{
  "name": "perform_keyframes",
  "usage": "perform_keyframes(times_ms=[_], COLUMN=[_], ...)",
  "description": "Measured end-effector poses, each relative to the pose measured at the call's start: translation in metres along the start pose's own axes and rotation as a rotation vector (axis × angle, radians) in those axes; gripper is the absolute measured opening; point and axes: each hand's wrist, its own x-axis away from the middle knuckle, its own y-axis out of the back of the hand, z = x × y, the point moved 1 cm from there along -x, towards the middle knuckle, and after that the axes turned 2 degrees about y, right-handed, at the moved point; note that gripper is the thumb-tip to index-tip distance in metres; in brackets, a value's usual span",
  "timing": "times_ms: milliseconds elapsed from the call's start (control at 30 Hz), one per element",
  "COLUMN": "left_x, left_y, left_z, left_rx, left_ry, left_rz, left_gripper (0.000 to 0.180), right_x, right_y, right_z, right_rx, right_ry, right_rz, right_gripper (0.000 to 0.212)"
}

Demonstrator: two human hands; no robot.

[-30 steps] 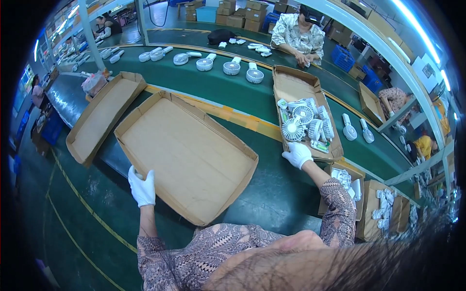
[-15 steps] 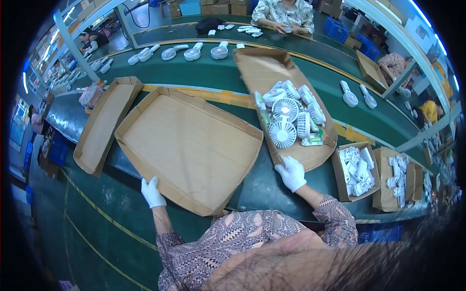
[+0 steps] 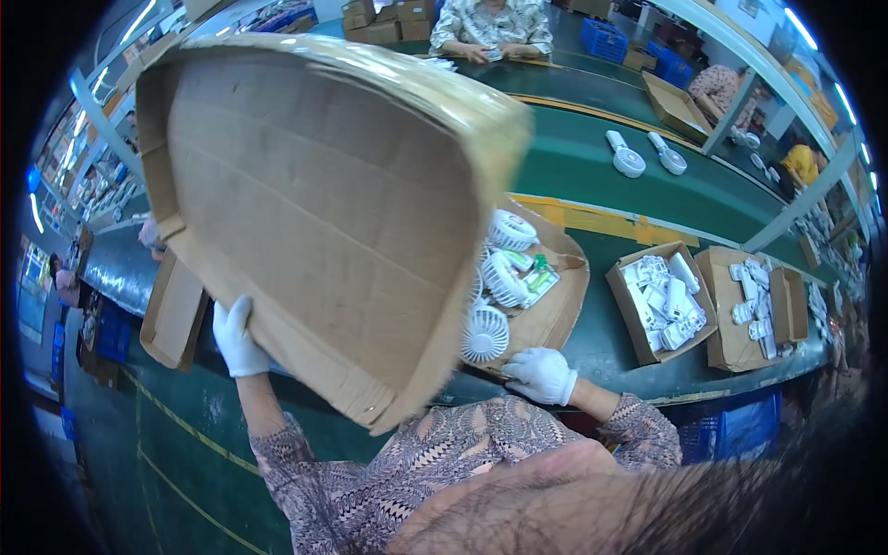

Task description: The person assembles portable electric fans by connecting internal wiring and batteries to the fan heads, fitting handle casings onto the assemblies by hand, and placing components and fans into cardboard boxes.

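Note:
My left hand (image 3: 239, 339), in a white glove, grips the near left rim of a large shallow cardboard tray (image 3: 324, 194). That tray is lifted and tilted, with bare brown cardboard inside. It hides much of the belt and part of a second cardboard tray (image 3: 561, 314) on the right. White handheld fans (image 3: 486, 333) lie in this second tray, beside a small green and white piece (image 3: 539, 280). My right hand (image 3: 541, 376), also gloved in white, is closed on the second tray's near edge.
Farther right stand a cardboard box (image 3: 638, 324) of white plastic parts and another open box (image 3: 724, 344) with similar parts. A narrow cardboard tray (image 3: 166, 319) rests at left. Two white fans (image 3: 629, 162) lie on the green belt (image 3: 573, 139). A person (image 3: 490, 28) works opposite.
The large tray has been raised off the bench by my left hand and now covers part of the fan tray. My right hand has drawn the fan tray nearer and slightly left.

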Motion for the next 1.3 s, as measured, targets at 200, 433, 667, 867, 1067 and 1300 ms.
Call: perform_keyframes(times_ms=[200, 433, 667, 867, 1067, 1300], left_x=[-0.028, -0.008, 0.053, 0.051, 0.038, -0.026], left_y=[-0.119, -0.226, -0.254, -0.283, -0.349, -0.56], left_z=[0.026, 0.086, 0.089, 0.099, 0.115, 0.151], left_rx=[-0.006, 0.085, 0.054, 0.082, 0.163, 0.449], left_ry=[0.09, 0.248, 0.46, 0.573, 0.676, 0.578], left_rz=[0.296, 0.426, 0.625, 0.786, 0.884, 0.879], left_gripper=[0.04, 0.041, 0.046, 0.043, 0.044, 0.048], right_x=[0.0, 0.002, 0.003, -0.002, -0.005, 0.002], right_y=[-0.009, -0.004, -0.029, -0.022, -0.012, -0.05], right_z=[-0.004, -0.002, -0.014, -0.013, -0.016, -0.028], right_rx=[0.029, -0.058, -0.429, -0.718, -0.007, -0.144], right_ry=[0.055, 0.002, -0.214, -0.4, 0.003, 0.039], right_rz=[-0.075, -0.027, -0.03, -0.011, 0.1, 0.034], right_gripper=[0.025, 0.022, 0.019, 0.018, 0.016, 0.02])
